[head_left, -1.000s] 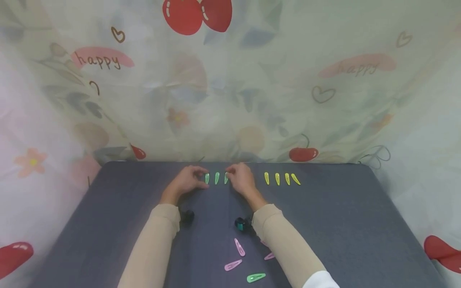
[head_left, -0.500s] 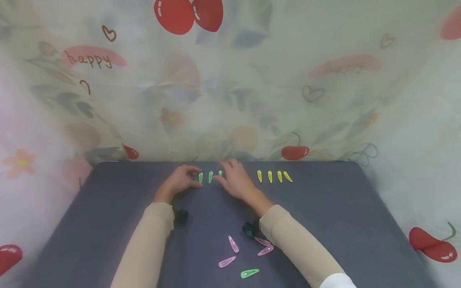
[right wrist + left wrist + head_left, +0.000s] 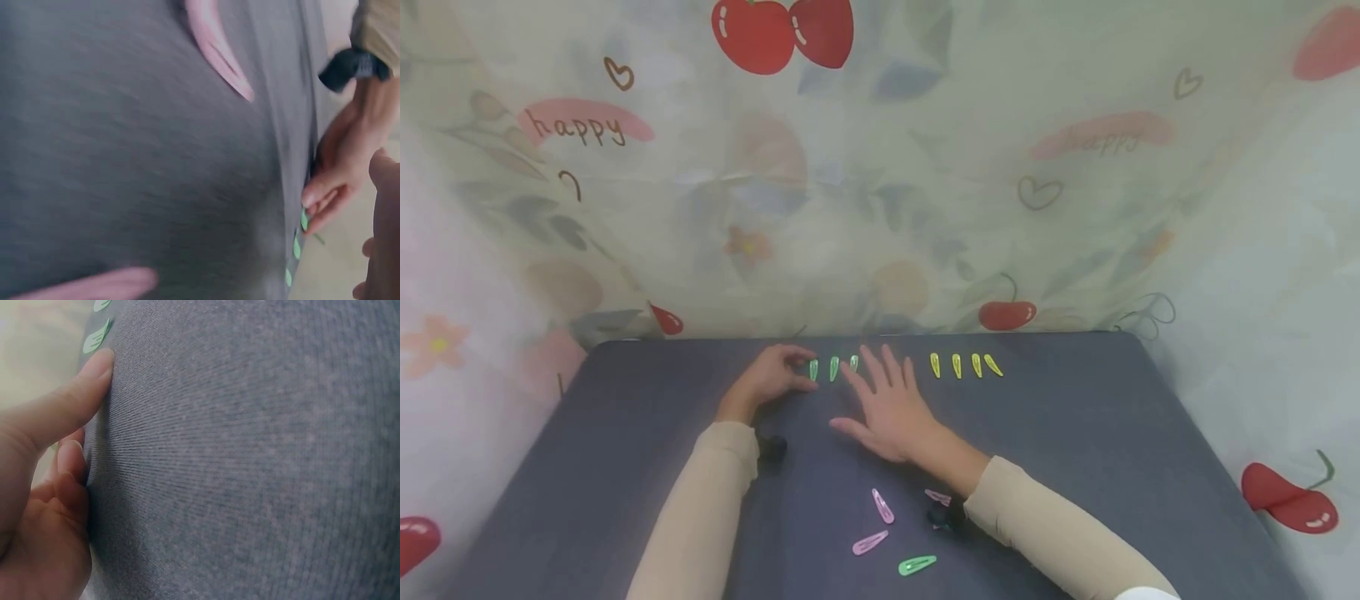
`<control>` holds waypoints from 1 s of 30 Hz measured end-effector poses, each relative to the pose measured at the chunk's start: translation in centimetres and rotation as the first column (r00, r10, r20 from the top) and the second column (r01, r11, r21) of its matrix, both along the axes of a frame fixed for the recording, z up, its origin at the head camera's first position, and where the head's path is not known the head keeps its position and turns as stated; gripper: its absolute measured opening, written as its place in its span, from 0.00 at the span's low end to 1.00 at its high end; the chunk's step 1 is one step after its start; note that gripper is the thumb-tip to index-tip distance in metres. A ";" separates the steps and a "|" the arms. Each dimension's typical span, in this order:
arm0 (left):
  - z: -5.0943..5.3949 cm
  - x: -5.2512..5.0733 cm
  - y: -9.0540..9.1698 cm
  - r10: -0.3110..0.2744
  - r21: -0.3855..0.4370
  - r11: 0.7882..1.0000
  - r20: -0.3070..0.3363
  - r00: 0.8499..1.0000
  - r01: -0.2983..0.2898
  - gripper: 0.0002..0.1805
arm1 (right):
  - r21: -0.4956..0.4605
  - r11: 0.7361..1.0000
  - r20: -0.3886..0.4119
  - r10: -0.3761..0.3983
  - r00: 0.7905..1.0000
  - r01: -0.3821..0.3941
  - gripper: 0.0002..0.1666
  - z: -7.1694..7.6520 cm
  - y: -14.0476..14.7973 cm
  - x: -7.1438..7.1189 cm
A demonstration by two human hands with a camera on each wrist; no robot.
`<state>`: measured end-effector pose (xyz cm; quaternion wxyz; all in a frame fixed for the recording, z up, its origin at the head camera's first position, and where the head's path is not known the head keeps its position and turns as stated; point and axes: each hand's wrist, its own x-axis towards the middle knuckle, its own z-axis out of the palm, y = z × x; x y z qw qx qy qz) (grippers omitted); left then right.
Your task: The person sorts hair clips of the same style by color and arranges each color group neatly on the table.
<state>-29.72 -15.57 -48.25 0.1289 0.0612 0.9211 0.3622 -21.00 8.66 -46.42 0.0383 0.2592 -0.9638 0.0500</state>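
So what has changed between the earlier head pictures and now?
The right hand, earlier curled at the rightmost green teardrop-shaped hair clip in the far row, has spread its fingers and drawn back toward the person. The left hand stays with thumb and finger around the leftmost green clip; the four yellow teardrop-shaped hair clips keep their places.

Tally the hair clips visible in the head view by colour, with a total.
Green clips: 4
Yellow clips: 4
Pink clips: 3, one partly hidden
Total: 11 in sight; the right sleeve could hide more
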 end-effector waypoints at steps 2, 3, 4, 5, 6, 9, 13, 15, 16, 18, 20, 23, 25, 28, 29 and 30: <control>0.0 0.0 0.0 -0.004 0.004 1.000 0.002 1.000 0.004 0.32 | 0.005 0.999 -0.022 0.047 0.999 -0.047 0.52 -0.2 0.5 1.0; 0.0 0.1 -0.1 -0.006 0.009 1.000 0.002 1.000 0.006 0.32 | 0.005 0.997 -0.030 0.071 0.997 -0.071 0.52 -0.4 0.7 1.4; 0.1 0.1 -0.2 -0.009 0.010 1.000 0.001 1.000 0.009 0.32 | 0.003 0.996 -0.029 0.094 0.995 -0.094 0.53 -0.5 1.0 1.9; 0.1 0.1 -0.2 -0.008 0.010 1.000 -0.001 1.000 0.008 0.32 | 0.004 0.993 -0.029 0.114 0.993 -0.114 0.53 -0.6 1.2 2.4; 0.1 0.2 -0.3 -0.007 0.010 1.000 -0.003 1.000 0.007 0.31 | 0.006 0.991 -0.030 0.132 0.991 -0.132 0.53 -0.7 1.5 2.8; 0.2 0.2 -0.6 -0.010 0.008 1.000 -0.018 1.000 0.011 0.31 | 0.005 0.983 -0.024 0.183 0.983 -0.183 0.53 -1.0 2.1 3.8; 0.0 0.1 -0.5 -0.021 0.013 1.000 -0.024 0.999 0.021 0.31 | -0.014 0.973 -0.036 0.230 0.972 -0.231 0.53 -1.3 3.0 5.1; -0.1 0.1 -0.3 -0.029 0.022 0.999 -0.021 0.999 0.029 0.31 | -0.032 0.969 -0.035 0.245 0.969 -0.246 0.52 -1.4 3.7 5.9; -0.1 0.1 -0.2 -0.030 0.026 0.999 -0.017 0.999 0.030 0.31 | -0.040 0.967 -0.030 0.249 0.968 -0.250 0.52 -1.5 4.0 6.2; -0.1 0.2 0.0 -0.026 0.030 0.999 -0.007 1.000 0.026 0.31 | -0.055 0.964 -0.026 0.260 0.965 -0.261 0.52 -1.8 4.6 7.0; -0.1 0.2 0.1 -0.025 0.029 0.999 -0.003 1.000 0.025 0.31 | -0.072 0.961 -0.030 0.266 0.963 -0.268 0.52 -2.0 5.3 7.8; 0.1 0.2 0.2 -0.022 0.023 0.999 -0.001 1.000 0.022 0.31 | -0.083 0.957 -0.050 0.275 0.960 -0.279 0.52 -2.4 6.1 9.0; 0.2 0.2 0.2 -0.025 0.022 0.999 -0.002 1.000 0.025 0.31 | -0.093 0.954 -0.039 0.282 0.959 -0.284 0.52 -2.7 6.5 9.7; 0.3 0.3 0.1 -0.016 0.023 1.000 0.009 1.000 0.016 0.31 | -0.112 0.947 0.011 0.305 0.952 -0.302 0.53 -3.1 6.8 10.6; 0.4 0.4 0.0 -0.014 0.023 1.000 0.012 1.000 0.014 0.31 | -0.120 0.943 0.031 0.315 0.949 -0.309 0.54 -3.1 6.9 10.8; 0.4 0.4 0.0 -0.013 0.022 1.000 0.015 1.000 0.013 0.31 | -0.128 0.940 0.052 0.323 0.945 -0.315 0.54 -3.2 7.0 11.0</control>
